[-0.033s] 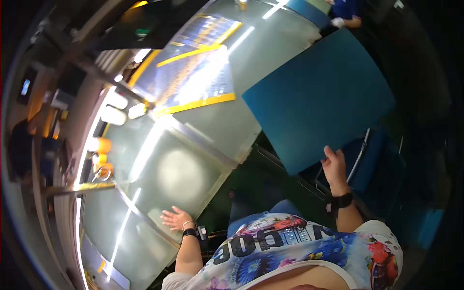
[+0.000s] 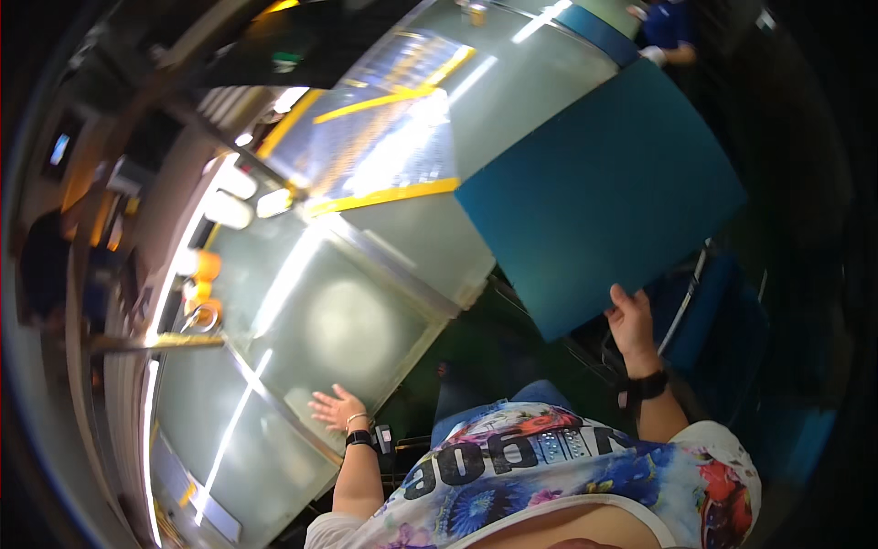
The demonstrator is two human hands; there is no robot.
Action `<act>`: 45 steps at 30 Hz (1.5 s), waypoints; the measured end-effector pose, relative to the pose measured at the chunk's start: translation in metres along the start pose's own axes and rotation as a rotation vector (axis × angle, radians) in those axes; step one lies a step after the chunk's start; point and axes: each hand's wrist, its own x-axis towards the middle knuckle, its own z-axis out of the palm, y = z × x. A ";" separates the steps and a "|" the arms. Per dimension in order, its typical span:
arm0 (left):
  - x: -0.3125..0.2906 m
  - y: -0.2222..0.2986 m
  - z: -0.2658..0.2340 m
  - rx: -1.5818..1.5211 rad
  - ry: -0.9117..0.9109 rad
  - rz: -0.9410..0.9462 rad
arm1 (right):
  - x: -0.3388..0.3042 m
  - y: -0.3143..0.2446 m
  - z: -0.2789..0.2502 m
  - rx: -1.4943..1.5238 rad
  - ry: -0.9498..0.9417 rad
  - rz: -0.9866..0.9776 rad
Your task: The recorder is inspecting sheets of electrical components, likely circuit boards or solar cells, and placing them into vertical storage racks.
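Note:
My right hand (image 2: 631,322) grips the lower edge of a large flat teal-blue sheet (image 2: 594,188), held up and tilted to the right of my body. My left hand (image 2: 334,407) lies flat with fingers spread on a shiny grey-green tabletop (image 2: 347,311), close to its near edge. Both wrists wear dark bands. The sheet hides part of the tabletop behind it.
Yellow stripes (image 2: 384,196) cross the far part of the grey surface. Orange and white objects (image 2: 206,270) line its left side by a metal rail. Another person in blue (image 2: 666,32) stands at the far end. Blue frames (image 2: 722,320) stand at my right.

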 end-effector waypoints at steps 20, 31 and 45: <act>0.062 -0.057 -0.056 -1.370 -0.363 -0.002 | 0.103 0.110 0.223 -0.683 -1.063 0.181; 0.084 -0.107 -0.001 -0.613 -0.012 -0.191 | 0.233 0.028 0.482 -1.742 -0.634 -1.167; 0.010 0.201 -0.224 -1.694 -1.162 0.589 | 0.191 0.020 0.362 -2.113 -0.372 -1.469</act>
